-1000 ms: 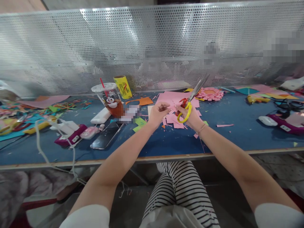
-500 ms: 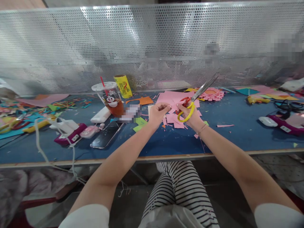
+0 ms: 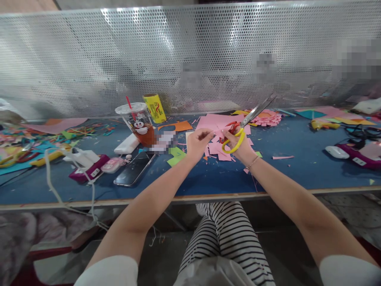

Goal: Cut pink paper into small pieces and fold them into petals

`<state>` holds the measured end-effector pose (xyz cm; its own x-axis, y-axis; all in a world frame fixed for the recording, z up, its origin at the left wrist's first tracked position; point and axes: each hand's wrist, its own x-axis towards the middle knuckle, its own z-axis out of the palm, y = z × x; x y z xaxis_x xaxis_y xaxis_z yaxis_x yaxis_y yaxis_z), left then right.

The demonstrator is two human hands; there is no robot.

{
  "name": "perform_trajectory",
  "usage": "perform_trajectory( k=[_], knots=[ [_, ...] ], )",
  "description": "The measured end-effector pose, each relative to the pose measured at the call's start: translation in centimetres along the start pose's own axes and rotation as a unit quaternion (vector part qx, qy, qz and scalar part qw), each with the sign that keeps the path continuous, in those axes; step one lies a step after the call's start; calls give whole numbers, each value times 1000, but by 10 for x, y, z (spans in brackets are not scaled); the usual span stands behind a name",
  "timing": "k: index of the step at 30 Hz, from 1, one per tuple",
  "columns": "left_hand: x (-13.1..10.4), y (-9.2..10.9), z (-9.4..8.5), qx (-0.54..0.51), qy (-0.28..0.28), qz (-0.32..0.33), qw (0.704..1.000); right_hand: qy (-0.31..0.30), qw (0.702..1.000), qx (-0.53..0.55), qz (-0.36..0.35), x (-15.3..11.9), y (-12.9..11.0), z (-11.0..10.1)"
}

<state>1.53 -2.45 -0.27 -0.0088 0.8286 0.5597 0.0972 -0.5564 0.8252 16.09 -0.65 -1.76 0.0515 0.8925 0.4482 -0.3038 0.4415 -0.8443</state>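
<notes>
Fingertips of my left hand pinch the left end of a small pink paper piece. At its other end, my right hand holds the paper between thumb and finger. Scissors with yellow and red handles hang on that same hand, their blades pointing up and away to the right. Under and behind the hands lie a larger pink sheet and several cut pink pieces. A fringed pink paper roll rests beyond the scissors.
Left of my hands stand a drink cup and a yellow tube, with a phone nearer. A purple power strip trails a white cable. Yellow glue gun lies right. A perforated metal screen closes the table's back.
The hands stay almost in place, still holding the paper between them. The pink piece has turned slightly between the fingertips, and the scissors have shifted very little.
</notes>
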Motion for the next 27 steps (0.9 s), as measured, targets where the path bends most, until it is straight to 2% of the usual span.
perform_trajectory(
  k=[12,20,23,27],
  knots=[
    [5,-8,-2,-58,-7,-18,998,-7,1000,18,-16,1,3,-2],
    [7,-13,3,-158,-42,-101,981,35,999,-12,-40,5,1,-4],
    [6,-12,2,-148,-52,-121,980,42,997,-32,-60,8,3,-9],
    [8,-12,-2,-78,-62,-116,988,32,992,-91,-82,10,2,-16]
  ],
)
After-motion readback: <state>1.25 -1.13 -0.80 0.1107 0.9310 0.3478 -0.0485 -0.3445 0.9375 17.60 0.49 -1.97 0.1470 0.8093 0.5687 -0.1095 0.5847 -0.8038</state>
